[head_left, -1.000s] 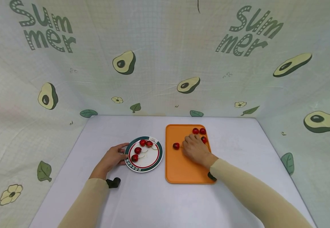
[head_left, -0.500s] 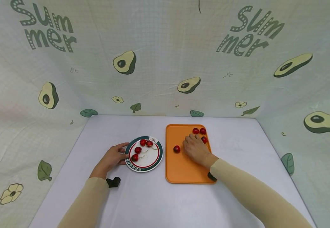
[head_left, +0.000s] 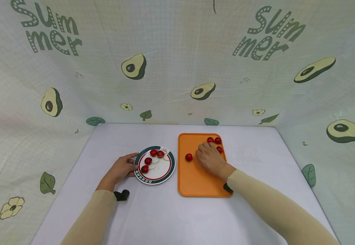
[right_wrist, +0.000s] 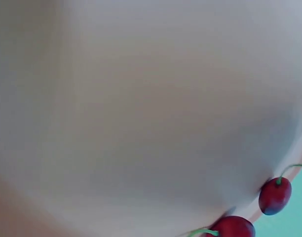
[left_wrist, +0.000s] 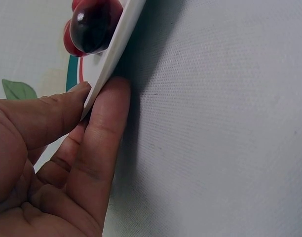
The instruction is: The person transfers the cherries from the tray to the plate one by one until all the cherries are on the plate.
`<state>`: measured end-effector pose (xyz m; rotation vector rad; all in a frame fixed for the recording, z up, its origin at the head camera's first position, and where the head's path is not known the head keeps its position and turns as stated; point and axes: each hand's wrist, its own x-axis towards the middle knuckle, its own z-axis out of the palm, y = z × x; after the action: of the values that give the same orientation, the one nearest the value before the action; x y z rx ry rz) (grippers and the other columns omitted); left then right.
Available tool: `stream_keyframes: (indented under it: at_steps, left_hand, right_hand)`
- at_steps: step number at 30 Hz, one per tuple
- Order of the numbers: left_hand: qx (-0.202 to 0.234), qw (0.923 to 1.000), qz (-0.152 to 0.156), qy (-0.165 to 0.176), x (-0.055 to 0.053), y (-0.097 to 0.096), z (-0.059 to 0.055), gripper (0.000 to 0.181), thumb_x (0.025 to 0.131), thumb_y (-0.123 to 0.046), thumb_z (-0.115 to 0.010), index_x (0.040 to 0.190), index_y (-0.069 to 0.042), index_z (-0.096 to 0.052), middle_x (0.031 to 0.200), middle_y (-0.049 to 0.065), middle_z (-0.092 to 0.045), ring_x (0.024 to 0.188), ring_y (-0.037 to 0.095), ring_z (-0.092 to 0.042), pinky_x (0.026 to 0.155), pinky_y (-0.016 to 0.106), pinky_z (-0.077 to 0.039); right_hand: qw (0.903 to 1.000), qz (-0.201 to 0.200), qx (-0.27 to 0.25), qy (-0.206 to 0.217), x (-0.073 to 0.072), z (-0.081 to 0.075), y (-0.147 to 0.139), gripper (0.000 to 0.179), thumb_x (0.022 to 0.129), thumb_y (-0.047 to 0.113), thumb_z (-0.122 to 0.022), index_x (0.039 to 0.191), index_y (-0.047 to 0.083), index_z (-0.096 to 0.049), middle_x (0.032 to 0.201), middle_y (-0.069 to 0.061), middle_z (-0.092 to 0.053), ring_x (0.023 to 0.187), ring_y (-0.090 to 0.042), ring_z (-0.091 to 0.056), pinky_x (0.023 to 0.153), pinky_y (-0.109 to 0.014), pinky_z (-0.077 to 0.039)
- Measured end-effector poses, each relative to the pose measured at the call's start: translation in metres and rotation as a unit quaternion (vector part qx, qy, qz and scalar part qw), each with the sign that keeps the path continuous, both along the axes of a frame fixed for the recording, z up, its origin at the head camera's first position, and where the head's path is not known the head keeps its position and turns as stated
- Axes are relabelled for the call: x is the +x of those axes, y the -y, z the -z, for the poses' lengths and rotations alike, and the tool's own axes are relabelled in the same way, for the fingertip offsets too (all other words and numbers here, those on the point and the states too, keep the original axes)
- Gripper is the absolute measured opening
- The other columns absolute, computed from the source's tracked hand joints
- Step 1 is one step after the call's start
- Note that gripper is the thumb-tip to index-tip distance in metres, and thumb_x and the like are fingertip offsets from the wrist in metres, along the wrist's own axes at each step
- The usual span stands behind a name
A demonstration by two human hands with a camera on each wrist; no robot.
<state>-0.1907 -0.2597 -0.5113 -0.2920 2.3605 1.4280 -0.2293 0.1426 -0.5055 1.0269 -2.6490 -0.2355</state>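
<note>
Right hand (head_left: 209, 158), its hold unclear, has a round red cherry (head_left: 188, 157) at nine o'clock; left hand (head_left: 123, 168) pinches a round white plate (head_left: 164, 172).

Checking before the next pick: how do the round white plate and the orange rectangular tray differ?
The smooth round white plate has green and red bands; the plastic-looking orange rectangular tray is plain. The tray is larger than the plate. The left hand pinches the plate's rim, while the right hand is over the tray. Both bear shiny, round red cherries.

Long beige sleeves (head_left: 88, 219), black wrist cameras (head_left: 121, 195)
</note>
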Motion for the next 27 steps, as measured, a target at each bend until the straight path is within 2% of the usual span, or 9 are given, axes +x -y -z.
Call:
stream_keyframes:
  at_steps: [7, 12, 18, 27]
  left_hand:
    - [-0.001, 1.0000, 0.002, -0.003, 0.002, -0.001, -0.003, 0.065, 0.100, -0.003, -0.068, 0.159, -0.016, -0.047, 0.124, 0.018, -0.052, 0.083, 0.018, -0.063, 0.072, 0.027, -0.062]
    - [-0.002, 1.0000, 0.001, -0.004, 0.001, -0.001, -0.002, 0.065, 0.100, -0.003, -0.068, 0.159, -0.016, -0.047, 0.125, 0.018, -0.051, 0.083, 0.019, -0.063, 0.072, 0.028, -0.062]
    - [-0.004, 1.0000, -0.001, 0.000, 0.000, -0.001, 0.000, 0.065, 0.099, -0.004, -0.069, 0.159, -0.017, -0.048, 0.125, 0.018, -0.052, 0.081, 0.019, -0.063, 0.071, 0.027, -0.062]
    - [-0.005, 1.0000, -0.003, 0.003, 0.000, -0.001, -0.001, 0.065, 0.099, -0.004, -0.069, 0.159, -0.017, -0.047, 0.126, 0.019, -0.052, 0.083, 0.019, -0.063, 0.071, 0.026, -0.062]
  right_hand:
    - [0.9997, -0.011, -0.015, -0.013, -0.001, -0.007, 0.004, 0.016, 0.102, 0.018, -0.068, 0.092, 0.007, -0.063, 0.087, -0.007, -0.049, 0.088, -0.028, -0.046, 0.078, -0.039, -0.036]
    - [0.9991, -0.024, -0.029, -0.017, -0.001, -0.011, 0.011, 0.017, 0.101, 0.017, -0.070, 0.091, 0.009, -0.059, 0.087, -0.005, -0.046, 0.089, -0.026, -0.046, 0.080, -0.038, -0.039]
    - [0.9993, -0.027, -0.026, -0.007, 0.001, -0.017, 0.027, 0.016, 0.102, 0.020, -0.070, 0.095, 0.008, -0.062, 0.090, -0.006, -0.049, 0.092, -0.027, -0.048, 0.084, -0.038, -0.041]
    - [0.9986, -0.050, -0.007, -0.018, 0.005, -0.018, 0.053, 0.016, 0.104, 0.024, -0.067, 0.099, 0.009, -0.065, 0.095, -0.004, -0.055, 0.095, -0.025, -0.049, 0.086, -0.037, -0.041]
